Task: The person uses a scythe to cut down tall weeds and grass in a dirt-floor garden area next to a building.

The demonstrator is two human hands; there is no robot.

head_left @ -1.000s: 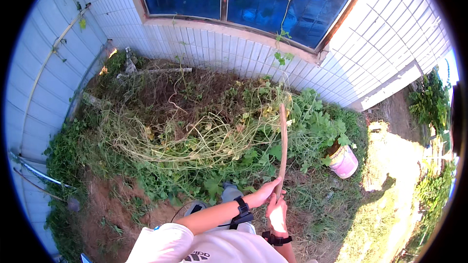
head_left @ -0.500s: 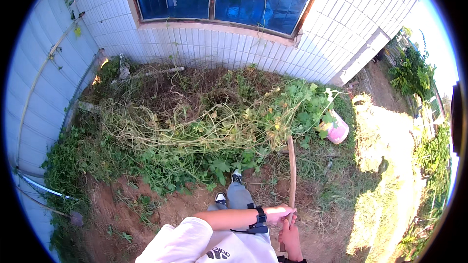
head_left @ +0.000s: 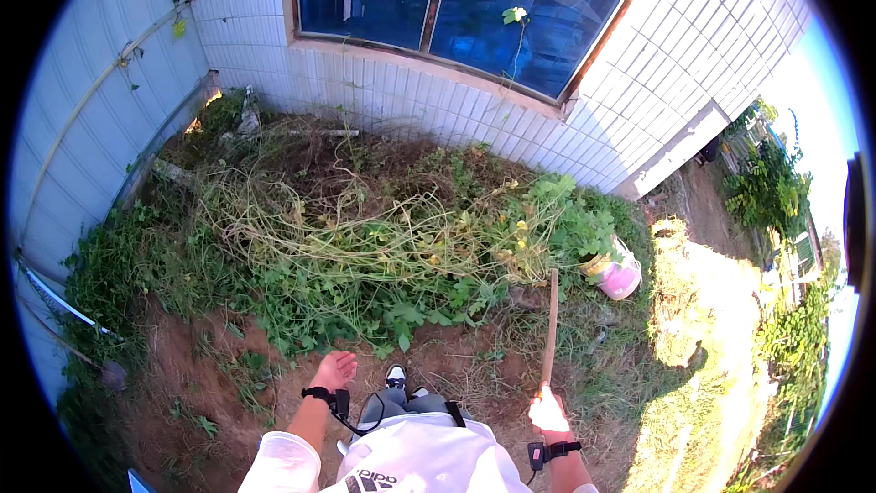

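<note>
Over reddish ground, the right hand clasps a stick pointing forward toward the vines' right edge, the left hand loosely open.

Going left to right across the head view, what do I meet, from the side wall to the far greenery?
Pale panelled wall → left hand → shoe → right hand gripping the wooden stick → pink bucket → leafy bush.

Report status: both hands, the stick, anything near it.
Right hand gripping wooden stick. Left hand empty. Stick's far end by tangled vines, contact unclear. Pink bucket right of its tip.
</note>
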